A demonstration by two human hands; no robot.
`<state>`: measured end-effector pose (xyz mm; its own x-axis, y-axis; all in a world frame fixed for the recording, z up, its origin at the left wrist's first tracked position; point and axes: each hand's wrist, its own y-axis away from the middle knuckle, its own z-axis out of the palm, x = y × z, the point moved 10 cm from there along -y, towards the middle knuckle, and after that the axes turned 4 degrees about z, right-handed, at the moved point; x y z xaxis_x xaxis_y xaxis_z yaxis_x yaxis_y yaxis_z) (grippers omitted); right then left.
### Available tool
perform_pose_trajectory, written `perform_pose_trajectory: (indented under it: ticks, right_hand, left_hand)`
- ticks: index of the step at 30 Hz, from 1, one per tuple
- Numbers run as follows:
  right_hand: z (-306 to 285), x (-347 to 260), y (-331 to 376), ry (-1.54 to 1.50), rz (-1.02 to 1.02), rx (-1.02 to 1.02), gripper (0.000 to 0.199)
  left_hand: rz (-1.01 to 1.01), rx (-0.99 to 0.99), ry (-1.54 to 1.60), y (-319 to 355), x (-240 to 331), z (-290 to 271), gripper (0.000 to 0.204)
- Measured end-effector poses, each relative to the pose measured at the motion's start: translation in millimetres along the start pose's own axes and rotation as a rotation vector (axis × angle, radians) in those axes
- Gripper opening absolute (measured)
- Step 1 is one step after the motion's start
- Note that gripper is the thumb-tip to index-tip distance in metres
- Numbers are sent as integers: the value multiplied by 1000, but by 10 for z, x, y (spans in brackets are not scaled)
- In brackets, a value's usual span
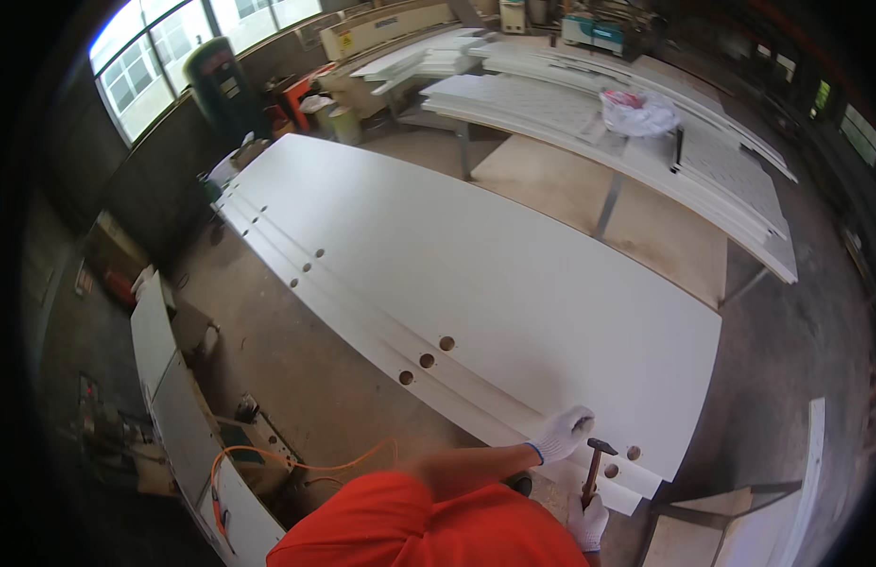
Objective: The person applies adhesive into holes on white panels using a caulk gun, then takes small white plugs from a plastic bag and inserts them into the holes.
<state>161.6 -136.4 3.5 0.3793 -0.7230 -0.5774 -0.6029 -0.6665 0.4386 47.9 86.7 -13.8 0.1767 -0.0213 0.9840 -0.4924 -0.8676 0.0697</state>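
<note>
My right hand (587, 522), in a white knit glove, grips the wooden handle of a hammer (592, 479). The hammer's dark head points up, just to the right of my left hand (562, 434). That left hand is gloved too, its fingers curled closed over the panel; what they hold, if anything, cannot be made out. Beneath both hands lies a long white panel (514, 274), stacked in stepped layers along its near edge. Round holes (427, 361) run in groups along that edge, and a few (611, 471) sit beside the hammer.
Beyond the panel, a metal-legged table (603, 203) carries more white boards and a plastic bag (638, 113). An orange hose (306, 466) curls on the left near a narrow white-topped bench (169, 402). Boards in a dark frame (731, 515) stand at the lower right.
</note>
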Motion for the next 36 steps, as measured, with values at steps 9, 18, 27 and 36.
perform_pose_trajectory:
  ticks: [9,18,27,36]
  right_hand:
    - [1767,-2165,-94,160,-769,-419,36]
    - [3941,-4224,1067,288,-1162,-737,32]
    - [5622,-5438,2665,595,-1391,-1029,38]
    - [7555,-6864,2463,805,-1355,-1050,46]
  left_hand:
    - [-393,625,397,2264,-1031,-2694,28]
    - [-343,1189,514,3573,-2104,-4374,30]
    - [-369,1505,606,5101,-2506,-6451,24]
    - [-500,1989,552,6749,-4240,-7777,21]
